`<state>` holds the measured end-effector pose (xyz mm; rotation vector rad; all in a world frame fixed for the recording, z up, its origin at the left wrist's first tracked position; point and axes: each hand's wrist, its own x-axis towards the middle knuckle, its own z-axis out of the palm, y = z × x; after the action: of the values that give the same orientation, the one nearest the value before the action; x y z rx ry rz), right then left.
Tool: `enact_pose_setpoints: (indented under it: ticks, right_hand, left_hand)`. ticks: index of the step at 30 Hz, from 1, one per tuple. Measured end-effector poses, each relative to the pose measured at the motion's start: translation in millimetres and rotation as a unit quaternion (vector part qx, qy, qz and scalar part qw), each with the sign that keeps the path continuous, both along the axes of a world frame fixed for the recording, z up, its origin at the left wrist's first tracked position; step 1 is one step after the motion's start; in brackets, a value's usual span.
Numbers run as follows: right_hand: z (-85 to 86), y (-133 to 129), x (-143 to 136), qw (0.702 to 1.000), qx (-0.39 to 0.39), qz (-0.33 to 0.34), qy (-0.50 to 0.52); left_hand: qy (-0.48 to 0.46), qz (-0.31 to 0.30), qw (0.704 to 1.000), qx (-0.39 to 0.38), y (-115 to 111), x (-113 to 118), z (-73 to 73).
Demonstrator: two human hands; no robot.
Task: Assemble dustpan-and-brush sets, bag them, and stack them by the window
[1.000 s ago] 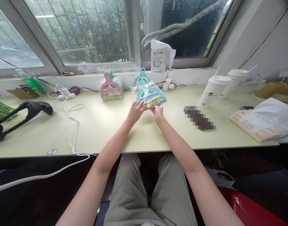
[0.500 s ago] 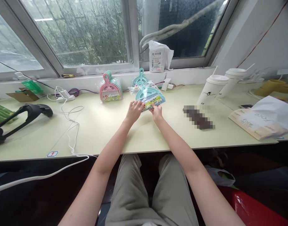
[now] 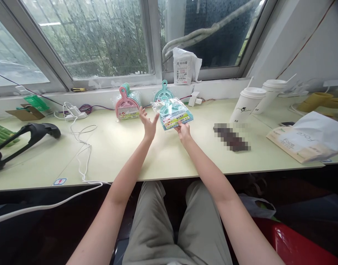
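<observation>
My right hand point(image 3: 184, 131) grips the lower edge of a teal dustpan-and-brush set point(image 3: 174, 113) in clear plastic, with a yellow label. My left hand point(image 3: 149, 124) is raised over the table to the left of it, fingers spread, holding nothing. Just beyond my left hand, a pink dustpan set point(image 3: 126, 105) leans upright by the window ledge, with green ones behind it. Another teal set point(image 3: 164, 91) stands behind the one in my right hand, its lower part hidden.
On the right are white lidded cups point(image 3: 247, 105), a blurred dark item point(image 3: 231, 137) and a paper bag point(image 3: 303, 141). White cables point(image 3: 86, 158), a black curved frame point(image 3: 36, 132) and a small cardboard box point(image 3: 27, 113) lie left. A wrapped package point(image 3: 184, 68) stands on the ledge.
My left hand has let go of the teal set, moved left and spread its fingers. My right hand still holds the set, whose label now shows more fully.
</observation>
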<state>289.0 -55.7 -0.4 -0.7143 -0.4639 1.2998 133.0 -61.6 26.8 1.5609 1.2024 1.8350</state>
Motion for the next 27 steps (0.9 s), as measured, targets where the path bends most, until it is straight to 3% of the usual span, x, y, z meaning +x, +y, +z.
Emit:
enact_pose_setpoints:
  ticks: [2,5,10,12,15,20,27]
  right_hand:
    - [0.2,0,-3,1.000,0.014,0.019,-0.012]
    - [1.7,-1,-7,0.998,0.028,0.036,-0.032]
    - [3.6,0,-1,0.999,0.026,-0.021,-0.014]
    - [3.8,1,4,0.999,0.023,-0.036,-0.008]
    - [4.0,2,6,0.999,0.021,-0.026,-0.010]
    - [5.4,-4,-5,0.998,0.040,0.037,-0.029]
    - [7.7,-10,-8,0.997,0.045,0.051,-0.031]
  left_hand:
    - [-0.125,-0.109,0.981,-0.104,7,-1,-1.8]
    - [-0.169,-0.277,0.929,-0.176,8,8,-12.2]
    - [-0.126,-0.355,0.904,-0.205,-7,31,-28.0]
    - [-0.102,-0.362,0.893,-0.245,-7,33,-27.7]
    - [-0.125,-0.302,0.902,-0.281,2,26,-23.2]
    - [-0.214,-0.253,0.926,-0.181,10,13,-20.5]
    - [-0.179,-0.269,0.934,-0.155,0,17,-22.1]
